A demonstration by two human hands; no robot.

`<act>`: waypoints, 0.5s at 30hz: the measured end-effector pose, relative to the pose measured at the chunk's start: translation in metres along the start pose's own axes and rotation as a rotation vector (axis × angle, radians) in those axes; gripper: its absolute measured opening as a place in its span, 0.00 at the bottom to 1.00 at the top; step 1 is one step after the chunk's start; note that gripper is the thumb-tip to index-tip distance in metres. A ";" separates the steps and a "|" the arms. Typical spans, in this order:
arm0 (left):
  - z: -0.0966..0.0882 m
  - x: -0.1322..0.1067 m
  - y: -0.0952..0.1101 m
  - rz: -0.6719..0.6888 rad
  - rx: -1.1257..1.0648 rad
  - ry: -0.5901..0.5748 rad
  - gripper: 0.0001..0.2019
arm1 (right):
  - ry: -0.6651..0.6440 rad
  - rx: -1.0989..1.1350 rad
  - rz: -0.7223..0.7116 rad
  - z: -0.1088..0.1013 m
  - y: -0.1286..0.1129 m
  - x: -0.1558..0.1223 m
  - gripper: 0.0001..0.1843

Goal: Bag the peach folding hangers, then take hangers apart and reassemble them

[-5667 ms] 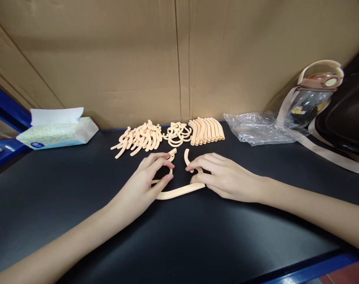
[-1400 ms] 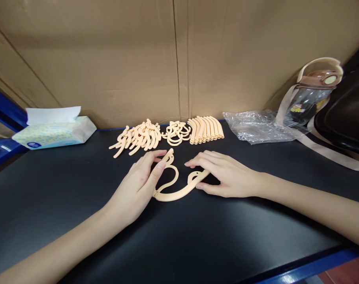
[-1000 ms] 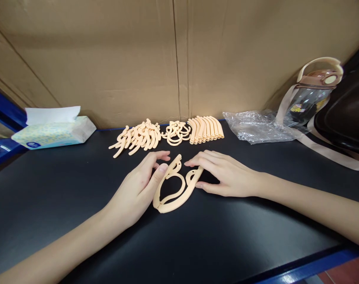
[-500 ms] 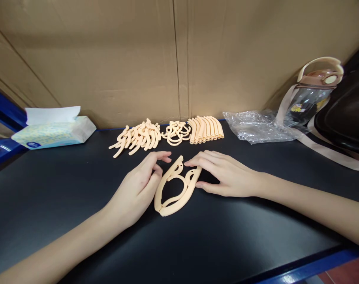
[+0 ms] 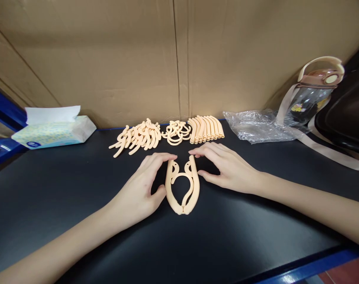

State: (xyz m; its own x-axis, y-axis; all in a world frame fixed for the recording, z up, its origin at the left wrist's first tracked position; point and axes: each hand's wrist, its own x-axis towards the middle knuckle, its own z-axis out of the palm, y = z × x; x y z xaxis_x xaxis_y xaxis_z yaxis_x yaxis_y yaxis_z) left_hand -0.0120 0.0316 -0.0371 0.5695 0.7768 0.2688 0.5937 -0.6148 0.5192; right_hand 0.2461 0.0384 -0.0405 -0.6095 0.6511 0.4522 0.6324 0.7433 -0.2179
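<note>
A peach plastic folding hanger [image 5: 182, 192] lies flat on the black table [image 5: 63, 189], its two arms folded together into a narrow U with the closed end toward me. My left hand [image 5: 142, 187] curves around its left arm, index fingertip at the top and thumb low on the side. On the other side, my right hand [image 5: 225, 165] has its index fingertip on the upper tip of the right arm and its thumb against that arm. Both hands press the piece from either side.
Against the cardboard wall lie a pile of curved peach arms [image 5: 138, 138], a cluster of hooks [image 5: 177, 133] and a neat row of arms [image 5: 206, 128]. A tissue pack [image 5: 53, 128] is far left. A plastic bag [image 5: 256, 126], a strapped bottle [image 5: 312, 92] and a dark bag [image 5: 345, 114] are at the right.
The hanger's arms have folded together from a wide open curve into a narrow U, and the piece has turned upright toward me. Both hands moved inward with it.
</note>
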 end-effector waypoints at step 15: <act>0.003 -0.002 0.001 0.095 0.059 -0.038 0.26 | 0.019 0.037 0.055 -0.001 -0.004 0.002 0.01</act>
State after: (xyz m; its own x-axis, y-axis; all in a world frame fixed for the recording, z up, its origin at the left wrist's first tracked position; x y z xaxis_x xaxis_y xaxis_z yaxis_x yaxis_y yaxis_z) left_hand -0.0111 0.0291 -0.0394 0.6452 0.7098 0.2826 0.5679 -0.6930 0.4441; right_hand 0.2433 0.0366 -0.0382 -0.5651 0.6885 0.4545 0.6467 0.7118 -0.2742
